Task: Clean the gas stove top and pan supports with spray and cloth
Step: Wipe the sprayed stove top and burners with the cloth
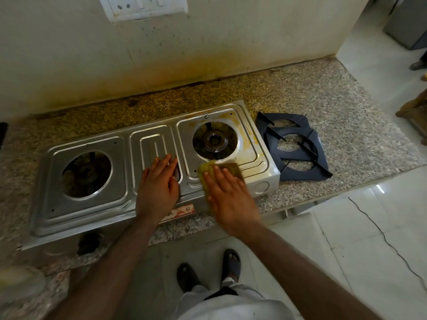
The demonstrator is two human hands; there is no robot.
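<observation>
A two-burner steel gas stove [92,204] lies on a granite counter, with its pan supports taken off. My left hand [158,185] rests flat on the middle panel of the stove top, fingers straight. My right hand [227,195] presses a yellow-green cloth [233,168] flat on the stove's front right part, just below the right burner [216,142]. Yellow stains show around that burner. The left burner opening [86,174] is uncovered. Two dark pan supports [295,146] lie stacked on the counter right of the stove. No spray bottle is in view.
The granite counter [346,107] runs along a stained wall with a switch plate [145,5] above. At the lower left edge sits a blurred pale object [20,282]. My sandalled feet [208,269] stand on the tiled floor, where a thin cable [383,236] runs.
</observation>
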